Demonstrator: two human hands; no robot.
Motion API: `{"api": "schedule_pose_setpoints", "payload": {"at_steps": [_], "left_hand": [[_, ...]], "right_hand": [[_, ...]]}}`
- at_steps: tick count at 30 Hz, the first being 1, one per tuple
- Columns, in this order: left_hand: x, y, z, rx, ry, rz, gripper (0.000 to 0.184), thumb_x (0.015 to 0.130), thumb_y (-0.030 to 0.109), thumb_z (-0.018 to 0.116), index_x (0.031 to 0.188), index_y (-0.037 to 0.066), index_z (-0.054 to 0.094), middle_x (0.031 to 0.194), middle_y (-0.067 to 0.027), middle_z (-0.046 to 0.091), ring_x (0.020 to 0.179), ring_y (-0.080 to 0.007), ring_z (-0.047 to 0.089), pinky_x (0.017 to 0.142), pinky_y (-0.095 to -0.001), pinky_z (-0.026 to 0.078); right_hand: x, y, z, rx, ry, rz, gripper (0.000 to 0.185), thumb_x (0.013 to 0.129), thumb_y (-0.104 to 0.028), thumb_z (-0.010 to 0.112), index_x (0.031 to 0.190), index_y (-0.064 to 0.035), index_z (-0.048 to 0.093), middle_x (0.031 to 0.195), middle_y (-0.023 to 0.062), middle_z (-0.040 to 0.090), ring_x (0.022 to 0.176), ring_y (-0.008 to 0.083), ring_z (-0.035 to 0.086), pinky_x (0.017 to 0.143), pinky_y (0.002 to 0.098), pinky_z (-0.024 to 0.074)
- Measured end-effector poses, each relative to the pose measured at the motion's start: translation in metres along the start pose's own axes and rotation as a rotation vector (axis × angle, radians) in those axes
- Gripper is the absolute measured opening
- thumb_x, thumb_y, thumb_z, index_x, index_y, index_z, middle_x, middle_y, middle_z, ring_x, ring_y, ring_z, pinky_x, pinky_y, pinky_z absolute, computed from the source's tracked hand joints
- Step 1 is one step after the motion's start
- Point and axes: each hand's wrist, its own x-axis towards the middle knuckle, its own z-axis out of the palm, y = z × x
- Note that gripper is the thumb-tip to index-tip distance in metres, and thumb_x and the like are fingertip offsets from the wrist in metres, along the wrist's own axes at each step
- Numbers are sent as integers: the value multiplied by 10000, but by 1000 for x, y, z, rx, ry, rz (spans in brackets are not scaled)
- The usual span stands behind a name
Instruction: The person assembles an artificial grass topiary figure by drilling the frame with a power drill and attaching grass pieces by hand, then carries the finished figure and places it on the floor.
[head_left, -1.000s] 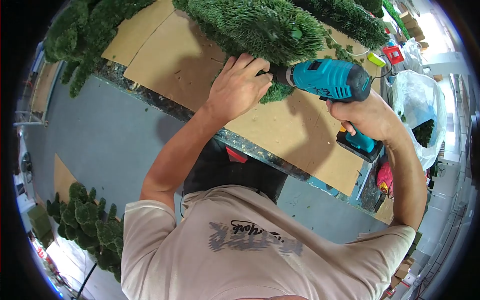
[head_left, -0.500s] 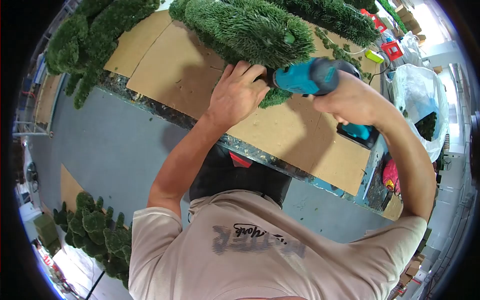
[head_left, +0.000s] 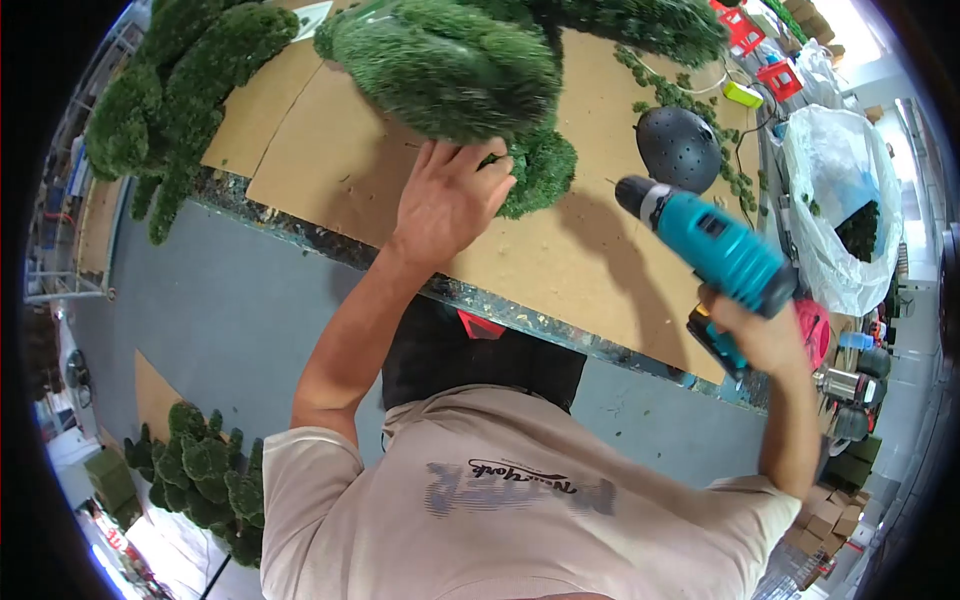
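My right hand (head_left: pixel 765 330) is wrapped round the handle of a teal cordless drill (head_left: pixel 715 245), whose black chuck points up and left, apart from the greenery. Near the table's middle my left hand (head_left: pixel 455 195) grips the lower side of a bushy green artificial plant (head_left: pixel 450 75); its fingertips are partly hidden under the foliage. A smaller rounded green clump (head_left: pixel 540 172) lies just right of those fingers. Behind the drill rests a black dome with small holes (head_left: pixel 678 150).
Brown cardboard (head_left: pixel 330 190) covers the worktable. More greenery (head_left: pixel 185 90) hangs over its left end. On the right are a clear plastic bag (head_left: pixel 835 210), a yellow-green object (head_left: pixel 742 95) and red crates (head_left: pixel 780 78). Another plant (head_left: pixel 205 470) stands at lower left.
The drill, in my right hand, has pulled away from the plant toward the lower right. The black dome now shows fully. My left hand and the plant have shifted slightly left.
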Motion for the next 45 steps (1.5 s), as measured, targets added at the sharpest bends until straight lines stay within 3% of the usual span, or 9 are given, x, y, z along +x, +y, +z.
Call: {"api": "schedule_pose_setpoints", "payload": {"at_steps": [6, 12, 18, 21, 25, 31, 34, 41, 45], "left_hand": [[3, 1, 9, -24, 30, 26, 197, 856, 131, 769, 1040, 63, 752, 1126, -61, 670, 1052, -308, 613, 918, -442, 499], [12, 8, 0, -35, -64, -2, 232, 890, 122, 754, 1106, 39, 740, 1147, -108, 662, 1053, -334, 612, 919, -440, 493], [16, 15, -2, -39, -85, -42, 262, 918, 150, 750, 1151, 33, 724, 1177, -125, 656, 1102, -335, 612, 961, -434, 491], [20, 22, -8, -48, -134, -98, 278, 927, 150, 744, 1166, 12, 720, 1196, -132, 647, 1125, -330, 611, 988, -425, 489], [20, 23, -10, -66, -138, -128, 294, 921, 168, 753, 1172, 16, 731, 1206, -124, 636, 1119, -324, 610, 975, -418, 496], [22, 19, -11, -62, -146, -137, 308, 898, 171, 770, 1167, 26, 734, 1202, -124, 638, 1099, -328, 611, 955, -426, 503], [24, 19, -9, -34, -135, -102, 324, 874, 152, 784, 1171, 33, 732, 1200, -129, 640, 1080, -336, 613, 945, -432, 506], [23, 17, -10, -98, -78, -70, 371, 825, 125, 816, 1174, 45, 720, 1159, -128, 661, 1011, -346, 630, 869, -436, 534], [14, 13, -16, -135, -32, -113, 362, 812, 88, 815, 1154, 36, 708, 1141, -126, 672, 993, -342, 635, 841, -431, 542]], "right_hand": [[10, 136, 100, -531, 179, -128, 651, 734, -131, 801, 1328, -50, 548, 1105, 198, 691, 1030, 411, 674, 875, 479, 554], [28, 195, 126, -382, 156, -231, 660, 749, -114, 781, 1351, -13, 527, 1196, 220, 641, 1099, 423, 634, 969, 500, 519], [102, 198, 21, -403, 426, -212, 261, 887, -180, 647, 1076, -9, 703, 969, 261, 676, 979, 448, 641, 884, 543, 516], [180, 266, -46, -551, 830, -162, 272, 914, -179, 609, 1068, 3, 740, 1010, 243, 730, 968, 435, 686, 882, 481, 540], [248, 320, -100, -555, 758, -23, 278, 912, -217, 618, 1070, -32, 752, 1026, 227, 740, 1004, 405, 697, 905, 481, 538], [315, 221, -75, -286, 1019, -143, 250, 935, -255, 620, 990, -67, 776, 1003, 188, 741, 1010, 383, 691, 906, 483, 532], [348, 166, -43, -564, 669, -485, 225, 933, -212, 605, 1003, -87, 778, 1054, 152, 740, 1015, 369, 675, 912, 496, 515], [407, 127, 31, -1282, 204, -221, 295, 933, -250, 546, 1006, -168, 820, 1075, 77, 788, 1037, 263, 720, 866, 413, 494], [407, 150, 29, -1102, 550, -499, 271, 963, -285, 590, 1114, -98, 716, 970, 167, 760, 937, 343, 722, 818, 480, 531]]}}
